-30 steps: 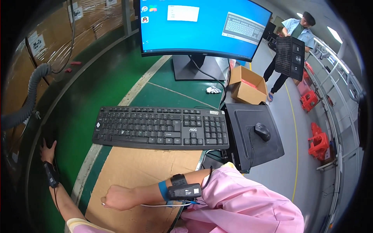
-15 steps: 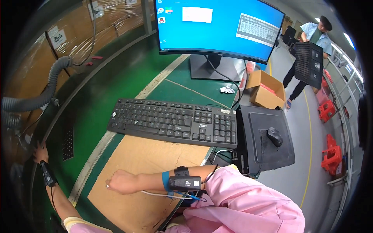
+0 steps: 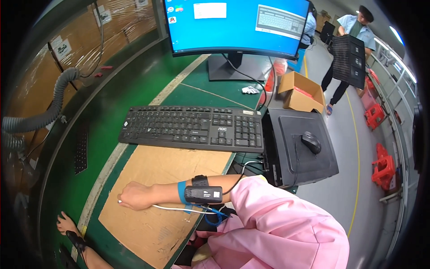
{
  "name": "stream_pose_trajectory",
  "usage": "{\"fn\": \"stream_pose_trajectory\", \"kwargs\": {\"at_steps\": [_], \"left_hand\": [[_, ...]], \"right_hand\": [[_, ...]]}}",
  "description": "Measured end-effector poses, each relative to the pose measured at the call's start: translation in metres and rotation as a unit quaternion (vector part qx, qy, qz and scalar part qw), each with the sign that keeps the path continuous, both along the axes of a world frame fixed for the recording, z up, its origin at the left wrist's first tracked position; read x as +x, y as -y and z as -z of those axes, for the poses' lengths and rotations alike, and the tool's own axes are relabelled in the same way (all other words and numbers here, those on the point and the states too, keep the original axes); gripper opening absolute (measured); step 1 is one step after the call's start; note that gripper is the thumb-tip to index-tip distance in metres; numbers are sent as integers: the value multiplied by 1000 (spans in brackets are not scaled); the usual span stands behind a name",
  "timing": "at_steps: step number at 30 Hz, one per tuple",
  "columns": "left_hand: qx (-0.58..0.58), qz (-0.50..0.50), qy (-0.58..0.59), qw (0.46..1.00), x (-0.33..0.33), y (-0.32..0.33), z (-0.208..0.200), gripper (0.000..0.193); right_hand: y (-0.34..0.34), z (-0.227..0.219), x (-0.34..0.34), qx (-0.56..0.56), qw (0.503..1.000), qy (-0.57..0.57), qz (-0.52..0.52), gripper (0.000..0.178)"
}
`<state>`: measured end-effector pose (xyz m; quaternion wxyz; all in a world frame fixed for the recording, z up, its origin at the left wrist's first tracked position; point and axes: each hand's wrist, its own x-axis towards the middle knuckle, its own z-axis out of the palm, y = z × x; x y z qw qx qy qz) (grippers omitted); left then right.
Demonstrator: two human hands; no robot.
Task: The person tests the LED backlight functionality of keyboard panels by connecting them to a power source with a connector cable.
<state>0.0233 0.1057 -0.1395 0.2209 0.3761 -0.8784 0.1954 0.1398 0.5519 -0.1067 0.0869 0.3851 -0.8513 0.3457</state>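
My right hand (image 3: 135, 196) is closed above a brown cardboard sheet (image 3: 165, 179). A small white tip sticks out at its fingers, and a white cable (image 3: 172, 208) runs from under the wrist, so the fist is round this cable; its plug is hidden. My left hand (image 3: 66, 223) lies over the green belt (image 3: 96, 121) at the lower left, fingers spread and holding nothing. A black strip with rows of holes (image 3: 81, 152) lies on the belt beyond it. Beyond the cardboard sits a black keyboard (image 3: 192, 127).
A monitor (image 3: 233, 27) stands behind the keyboard. To the right, a black mouse (image 3: 311, 142) rests on a black case (image 3: 300, 170). An open cardboard box (image 3: 302, 92) is behind it. A person (image 3: 354, 49) carries a black crate in the aisle near red stools (image 3: 383, 172).
My left hand has come back from the belt's far edge toward me, its fingers now spread. My right hand remains closed over the cardboard. The whole view has shifted slightly.
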Motion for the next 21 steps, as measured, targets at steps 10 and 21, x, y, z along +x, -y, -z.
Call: {"fn": "stream_pose_trajectory", "kwargs": {"at_steps": [10,21], "left_hand": [[-97,110,-110,983,4,7,11,31],[42,198,-95,975,22,-43,-22,28]], "right_hand": [[-2,-4,3,9,1000,26,-2,26],[-5,-5,1,24,998,61,-15,24]]}}
